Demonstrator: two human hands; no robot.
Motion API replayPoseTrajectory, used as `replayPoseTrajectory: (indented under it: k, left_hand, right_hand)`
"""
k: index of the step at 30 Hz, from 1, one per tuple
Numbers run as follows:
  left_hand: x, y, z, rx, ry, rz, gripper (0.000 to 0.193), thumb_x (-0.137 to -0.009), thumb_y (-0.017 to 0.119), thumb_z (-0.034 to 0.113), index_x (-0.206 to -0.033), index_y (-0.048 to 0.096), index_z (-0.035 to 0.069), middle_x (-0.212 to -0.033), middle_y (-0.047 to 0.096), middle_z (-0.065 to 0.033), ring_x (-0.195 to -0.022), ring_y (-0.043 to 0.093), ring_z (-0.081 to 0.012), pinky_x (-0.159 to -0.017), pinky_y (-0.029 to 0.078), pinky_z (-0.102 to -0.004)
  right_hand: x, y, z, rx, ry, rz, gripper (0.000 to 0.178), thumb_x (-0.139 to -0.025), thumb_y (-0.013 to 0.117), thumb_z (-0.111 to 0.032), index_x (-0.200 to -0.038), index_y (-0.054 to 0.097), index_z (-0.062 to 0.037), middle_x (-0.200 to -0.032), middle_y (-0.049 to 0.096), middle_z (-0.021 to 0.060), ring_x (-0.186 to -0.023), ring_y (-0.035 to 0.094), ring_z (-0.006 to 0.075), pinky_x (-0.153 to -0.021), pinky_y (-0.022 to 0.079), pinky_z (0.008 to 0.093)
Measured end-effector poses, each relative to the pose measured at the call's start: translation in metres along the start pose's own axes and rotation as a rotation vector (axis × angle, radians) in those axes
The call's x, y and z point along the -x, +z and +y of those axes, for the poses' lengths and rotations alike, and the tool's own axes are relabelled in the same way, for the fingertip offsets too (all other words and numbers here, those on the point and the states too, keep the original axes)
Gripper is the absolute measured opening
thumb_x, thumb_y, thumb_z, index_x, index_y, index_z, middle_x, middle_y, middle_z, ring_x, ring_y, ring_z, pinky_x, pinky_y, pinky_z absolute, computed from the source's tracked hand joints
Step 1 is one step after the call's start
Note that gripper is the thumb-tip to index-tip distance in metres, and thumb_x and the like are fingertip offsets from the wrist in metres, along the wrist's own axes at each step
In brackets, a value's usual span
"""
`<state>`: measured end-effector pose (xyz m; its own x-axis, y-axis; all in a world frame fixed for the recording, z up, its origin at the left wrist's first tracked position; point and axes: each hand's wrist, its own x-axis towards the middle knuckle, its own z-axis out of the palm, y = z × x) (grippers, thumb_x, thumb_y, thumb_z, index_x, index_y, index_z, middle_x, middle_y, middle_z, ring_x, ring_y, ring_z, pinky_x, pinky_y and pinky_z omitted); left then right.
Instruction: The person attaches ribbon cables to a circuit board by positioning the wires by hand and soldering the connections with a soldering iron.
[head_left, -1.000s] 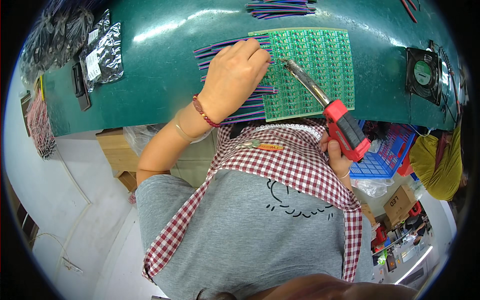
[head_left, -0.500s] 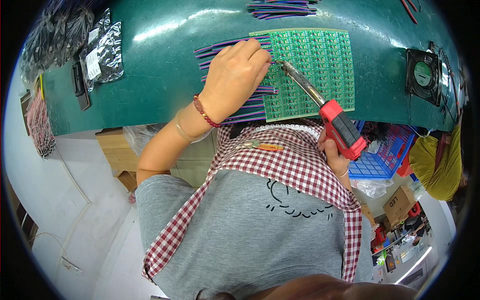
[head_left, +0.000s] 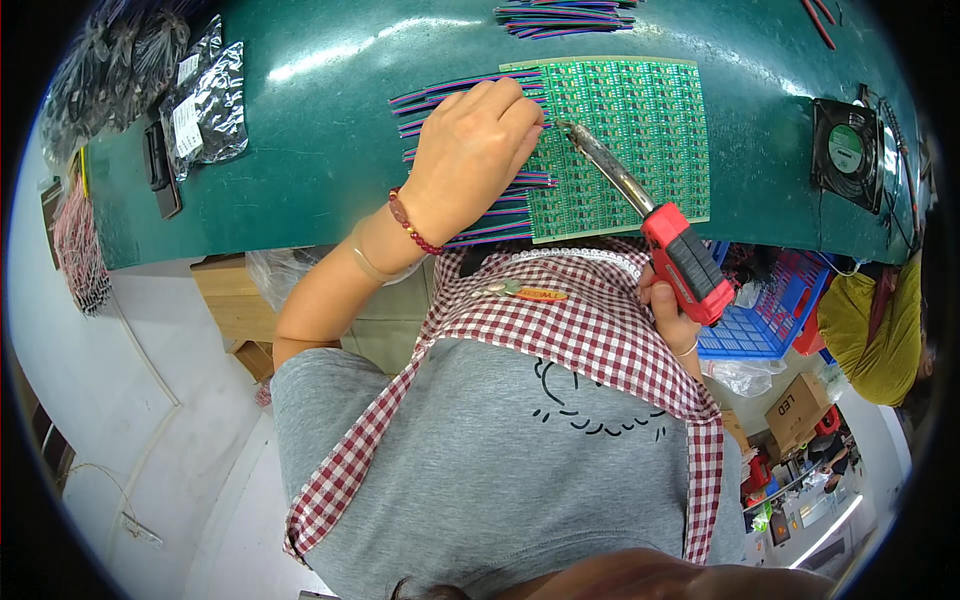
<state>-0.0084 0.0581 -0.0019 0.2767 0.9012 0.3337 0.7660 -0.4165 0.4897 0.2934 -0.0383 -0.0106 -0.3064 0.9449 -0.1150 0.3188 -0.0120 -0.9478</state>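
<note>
On the green table lies a panel of small green circuit boards (head_left: 630, 150). Multicoloured ribbon wires (head_left: 490, 222) stick out from its left edge in a row. At that edge my left hand (head_left: 478, 140) is closed, its fingertips pinching a wire end against the boards; the palm hides part of the row. My right hand (head_left: 668, 308), half hidden behind the tool, grips a soldering iron (head_left: 690, 262) with a red and black handle. Its dark tip is at the board's left columns, just right of my left fingertips.
More ribbon wires (head_left: 565, 18) lie in a bundle beyond the panel. A black fan (head_left: 846, 155) stands at the right, with cables beside it. Silvery bags (head_left: 208, 110) are at the left, near a dark phone-like object (head_left: 165, 172). A blue crate (head_left: 765, 310) sits below the table's right edge.
The soldering iron's handle has shifted very slightly to the right and nearer to me, while its tip stays at about the same place. My left hand has hardly moved.
</note>
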Motion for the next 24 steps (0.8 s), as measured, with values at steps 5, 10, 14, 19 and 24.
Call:
replayPoseTrajectory:
  k: [5, 10, 14, 19, 24]
  left_hand:
    - [0.0, 0.0, 0.0, -0.007, -0.003, 0.0, 0.011, -0.077, 0.071, 0.005, -0.083, 0.063, 0.006, -0.082, 0.059, -0.0065, -0.077, 0.062, -0.0255, -0.067, 0.051, -0.036]
    - [0.0, 0.0, 0.001, -0.013, -0.002, 0.004, 0.011, -0.077, 0.071, 0.006, -0.083, 0.063, 0.006, -0.082, 0.059, -0.0063, -0.077, 0.062, -0.0253, -0.067, 0.051, -0.036]
    - [0.0, 0.0, 0.001, -0.021, -0.006, -0.005, 0.011, -0.077, 0.072, 0.006, -0.083, 0.063, 0.007, -0.082, 0.058, -0.0059, -0.076, 0.061, -0.025, -0.066, 0.05, -0.036]
    - [-0.001, 0.002, 0.002, -0.02, 0.001, 0.008, 0.011, -0.077, 0.072, 0.007, -0.083, 0.063, 0.007, -0.082, 0.059, -0.0057, -0.076, 0.061, -0.0248, -0.066, 0.05, -0.0358]
    - [0.0, 0.002, 0.001, -0.015, -0.001, 0.005, 0.011, -0.077, 0.072, 0.006, -0.084, 0.063, 0.006, -0.082, 0.059, -0.0063, -0.077, 0.061, -0.0252, -0.067, 0.051, -0.0363]
  right_hand:
    - [0.0, -0.002, 0.006, -0.036, -0.06, -0.008, 0.034, -0.097, 0.06, -0.027, -0.109, 0.057, 0.0047, -0.078, 0.057, 0.0071, -0.064, 0.053, 0.0124, -0.059, 0.046, 0.0284]
    - [0.0, -0.001, 0.009, 0.028, -0.022, -0.024, 0.033, -0.098, 0.06, -0.025, -0.112, 0.057, 0.0044, -0.079, 0.058, 0.007, -0.065, 0.053, 0.0123, -0.059, 0.047, 0.0285]
    - [0.003, 0.0, 0.004, -0.011, -0.031, 0.034, 0.031, -0.097, 0.061, -0.025, -0.109, 0.058, 0.0039, -0.079, 0.058, 0.0064, -0.066, 0.053, 0.0121, -0.059, 0.047, 0.0283]
    - [0.002, -0.002, -0.002, 0.033, 0.037, 0.081, 0.026, -0.087, 0.07, -0.026, -0.094, 0.07, -0.0011, -0.076, 0.066, 0.0067, -0.067, 0.066, 0.018, -0.061, 0.051, 0.0285]
    - [0.004, -0.003, 0.001, 0.003, 0.025, 0.019, 0.04, -0.095, 0.064, -0.032, -0.11, 0.059, 0.0041, -0.082, 0.06, 0.0072, -0.067, 0.055, 0.0131, -0.062, 0.048, 0.0287]
